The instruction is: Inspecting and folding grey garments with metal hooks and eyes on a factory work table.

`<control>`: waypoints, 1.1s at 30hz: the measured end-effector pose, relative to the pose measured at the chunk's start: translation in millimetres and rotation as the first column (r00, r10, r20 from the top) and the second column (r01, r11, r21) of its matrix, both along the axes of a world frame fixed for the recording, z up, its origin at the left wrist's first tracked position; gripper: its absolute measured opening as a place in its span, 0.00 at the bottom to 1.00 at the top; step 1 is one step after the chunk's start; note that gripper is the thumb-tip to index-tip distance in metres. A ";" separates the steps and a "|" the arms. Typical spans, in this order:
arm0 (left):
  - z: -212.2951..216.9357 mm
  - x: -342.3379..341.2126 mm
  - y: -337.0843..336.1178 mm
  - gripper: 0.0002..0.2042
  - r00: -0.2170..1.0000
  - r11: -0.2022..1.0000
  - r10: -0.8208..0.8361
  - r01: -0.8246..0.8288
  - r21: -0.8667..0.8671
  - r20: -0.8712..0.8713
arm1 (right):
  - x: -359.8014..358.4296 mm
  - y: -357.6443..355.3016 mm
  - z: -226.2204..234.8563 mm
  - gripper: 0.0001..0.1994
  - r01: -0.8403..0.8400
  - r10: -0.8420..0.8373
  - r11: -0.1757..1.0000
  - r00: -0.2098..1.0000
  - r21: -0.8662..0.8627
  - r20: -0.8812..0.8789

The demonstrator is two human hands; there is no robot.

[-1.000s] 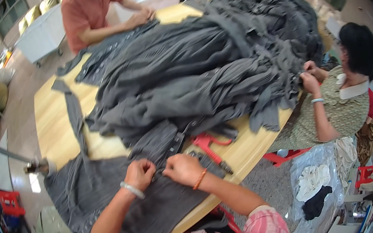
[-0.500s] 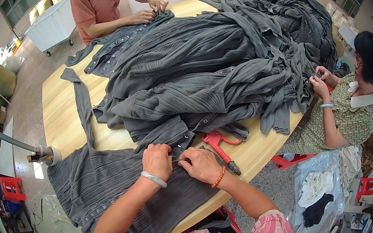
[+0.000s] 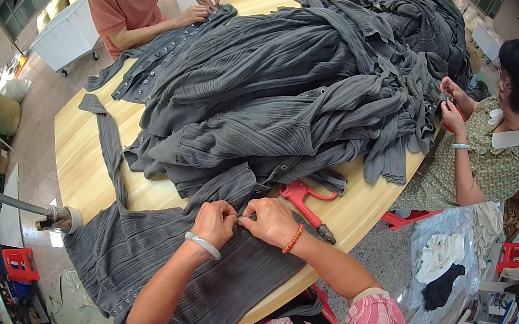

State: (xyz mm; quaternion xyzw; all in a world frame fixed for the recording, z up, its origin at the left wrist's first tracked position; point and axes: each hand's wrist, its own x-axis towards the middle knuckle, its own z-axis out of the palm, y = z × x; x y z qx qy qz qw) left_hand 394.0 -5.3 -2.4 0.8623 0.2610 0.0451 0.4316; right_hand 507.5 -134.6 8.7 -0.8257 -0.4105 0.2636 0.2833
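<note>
Grey ribbed garment (image 3: 137, 244) pinched by both hands at the bench edge

And it is at the near end of the pale wooden bench (image 3: 83, 158) that the cloth is being held, spread flat and draped over the rim. By the left hand (image 3: 215, 222) a fold is pinched, thumb and forefinger pressed together; by the right hand (image 3: 270, 221) the same spot is gripped from the other side, the two sets of fingertips all but meeting. Whatever sits between them is probably a small fastener, though too little is shown for that to be settled. A pale bangle (image 3: 203, 244) is worn on the left wrist, an orange bead bracelet (image 3: 293, 238) on the right.

Just beyond the right hand, a red tool (image 3: 306, 209) with a dark metal end is seen lying on the wood. Most of the surface behind is covered by a heap of grey garments (image 3: 249, 88), piled highest at the far end. On the far left, cloth is being handled by a co-worker in a salmon shirt (image 3: 119, 6); on the right, another piece is held up by a co-worker in a green patterned top (image 3: 470, 157). Down on the floor, white cloth (image 3: 441, 258) and black cloth (image 3: 443, 288) are laid on clear plastic (image 3: 413, 313).
</note>
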 end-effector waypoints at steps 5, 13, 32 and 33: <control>-0.8 -2.9 -7.0 0.03 0.995 0.999 0.031 -0.027 0.042 -0.097 | 7.3 -18.2 -6.8 0.11 -0.031 0.031 0.999 0.998 0.018 0.049; 5.4 19.7 -31.1 0.12 0.993 0.883 -0.038 -0.020 0.469 0.114 | 17.6 -43.3 -0.5 0.09 -0.058 0.025 0.974 0.988 0.218 0.151; -1.5 29.1 -14.9 0.06 0.997 0.998 0.033 -0.038 -0.056 -0.075 | 25.8 -26.9 -8.9 0.11 0.036 -0.040 0.996 0.998 0.076 0.043; -3.8 28.0 -16.7 0.06 0.997 0.998 0.058 -0.059 -0.022 -0.052 | 25.4 -32.5 -7.9 0.11 0.043 -0.044 0.999 0.998 0.033 0.036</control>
